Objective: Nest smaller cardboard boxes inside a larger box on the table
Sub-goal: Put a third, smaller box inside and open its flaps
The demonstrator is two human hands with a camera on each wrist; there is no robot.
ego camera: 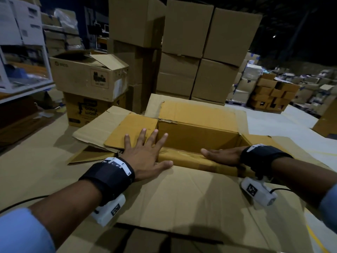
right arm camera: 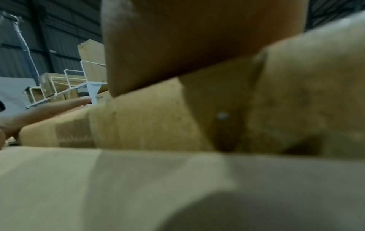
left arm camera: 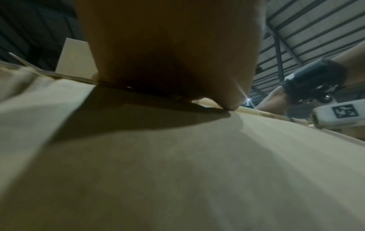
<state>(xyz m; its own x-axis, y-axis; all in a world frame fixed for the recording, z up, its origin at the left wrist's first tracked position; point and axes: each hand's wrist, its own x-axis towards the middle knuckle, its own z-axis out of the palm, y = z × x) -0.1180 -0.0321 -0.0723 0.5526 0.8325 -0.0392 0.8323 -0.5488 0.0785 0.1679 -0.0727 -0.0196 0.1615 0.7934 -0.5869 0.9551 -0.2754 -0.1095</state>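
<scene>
Both hands lie flat, fingers straight: left hand (ego camera: 145, 154) and right hand (ego camera: 221, 155) press the open brown cardboard box's (ego camera: 198, 125) near rim.

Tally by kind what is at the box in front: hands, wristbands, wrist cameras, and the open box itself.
Hands: 2, left hand and right hand
Black wristbands: 2
White wrist cameras: 2
Open cardboard box: 1
Total: 7
</scene>
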